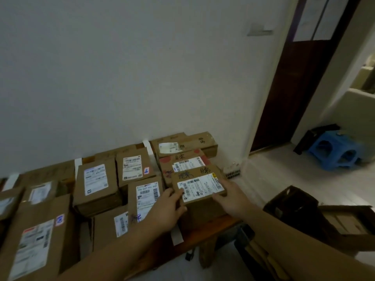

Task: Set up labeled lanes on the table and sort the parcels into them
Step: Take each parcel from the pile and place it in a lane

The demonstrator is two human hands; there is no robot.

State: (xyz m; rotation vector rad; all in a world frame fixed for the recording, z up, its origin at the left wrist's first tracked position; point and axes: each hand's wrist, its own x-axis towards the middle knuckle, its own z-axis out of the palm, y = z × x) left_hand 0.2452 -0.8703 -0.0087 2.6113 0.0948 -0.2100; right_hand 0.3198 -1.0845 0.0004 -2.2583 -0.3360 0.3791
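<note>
A flat brown parcel [199, 184] with a white shipping label lies on top of the right-hand stack of the table. My left hand [166, 209] grips its near-left corner, thumb on the label. My right hand [231, 196] holds its right edge, fingers curled along the side. Behind it in the same lane lie a parcel with red stickers [183, 161] and another brown box [186, 144]. White tape strips [149, 149] mark lane borders between the stacks; one strip [177, 236] hangs over the front edge. Several labeled parcels fill the middle lane [95, 184] and left lane [34, 238].
The wooden table [205, 232] stands against a white wall. To its right on the floor stands an open dark cardboard carton [292, 205]. A blue plastic stool [336, 151] stands by the dark doorway [294, 88].
</note>
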